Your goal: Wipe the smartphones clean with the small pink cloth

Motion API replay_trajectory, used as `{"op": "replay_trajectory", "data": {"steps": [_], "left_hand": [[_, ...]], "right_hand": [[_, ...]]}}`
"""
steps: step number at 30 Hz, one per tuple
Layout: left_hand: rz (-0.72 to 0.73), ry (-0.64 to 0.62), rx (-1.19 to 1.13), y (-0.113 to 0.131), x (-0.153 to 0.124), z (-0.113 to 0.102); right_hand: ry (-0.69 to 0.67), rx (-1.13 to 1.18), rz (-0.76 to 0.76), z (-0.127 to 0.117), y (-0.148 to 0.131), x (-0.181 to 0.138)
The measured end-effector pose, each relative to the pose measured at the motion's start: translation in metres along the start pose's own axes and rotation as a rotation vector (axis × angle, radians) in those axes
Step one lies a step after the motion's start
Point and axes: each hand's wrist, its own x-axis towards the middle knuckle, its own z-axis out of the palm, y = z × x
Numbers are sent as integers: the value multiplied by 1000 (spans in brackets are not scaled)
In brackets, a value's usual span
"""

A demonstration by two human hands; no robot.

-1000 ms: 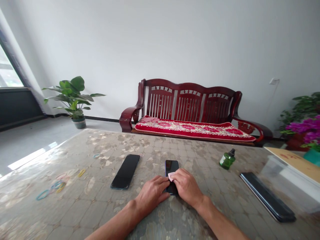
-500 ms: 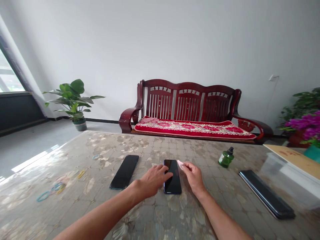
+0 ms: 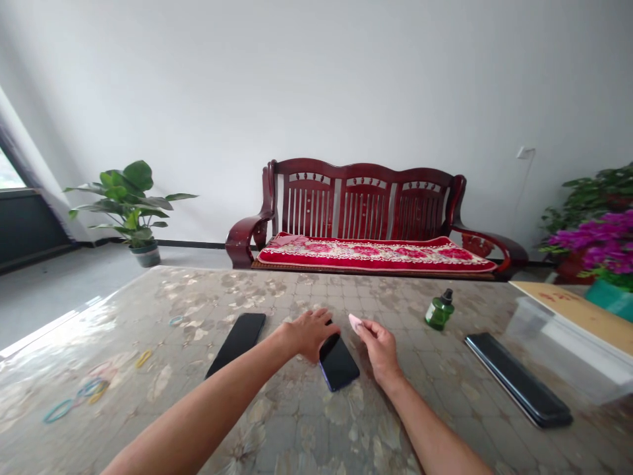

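A dark smartphone (image 3: 339, 363) with a blue edge lies tilted on the patterned tablecloth. My left hand (image 3: 311, 330) covers its upper end, with the thumb over the top right corner and the fingers along the far left side. My right hand (image 3: 380, 343), just right of the phone and apart from it, pinches a small pale pink piece (image 3: 355, 322) that looks like a folded wipe or pad. Left of the first phone, a second black smartphone (image 3: 237, 343) lies flat, its lower part partly behind my left forearm.
Several coloured rubber bands (image 3: 89, 389) lie on the left of the tablecloth (image 3: 287, 429). A green bottle (image 3: 439, 311) with a black cap stands at right, near a long black case (image 3: 519, 379) and a clear plastic box (image 3: 548, 343). Beyond the table is a wooden bench (image 3: 366, 204).
My left hand has moved to the phone's upper end, and the phone has turned so its lower end points right. My right hand still pinches the pale piece. The view has shifted slightly.
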Motion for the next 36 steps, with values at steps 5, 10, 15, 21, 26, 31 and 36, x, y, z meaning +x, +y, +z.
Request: {"op": "replay_trajectory", "data": {"steps": [5, 10, 15, 21, 26, 31, 36], "left_hand": [[-232, -38, -34, -3, -22, -7], [-436, 29, 1, 20, -42, -1], [-567, 110, -63, 48, -59, 15], [-331, 84, -369, 48, -86, 25], [-188, 78, -465, 39, -92, 27], [-190, 191, -453, 40, -83, 38], [-194, 268, -415, 44, -75, 46]], "right_hand": [[70, 32, 23, -5, 2, 7], [61, 20, 4, -5, 3, 7], [8, -74, -76, -4, 6, 5], [-83, -204, -156, -1, 9, 7], [-162, -332, -241, 2, 13, 9], [-170, -422, -321, 2, 13, 6], [-252, -592, -506, 8, 8, -1]]}}
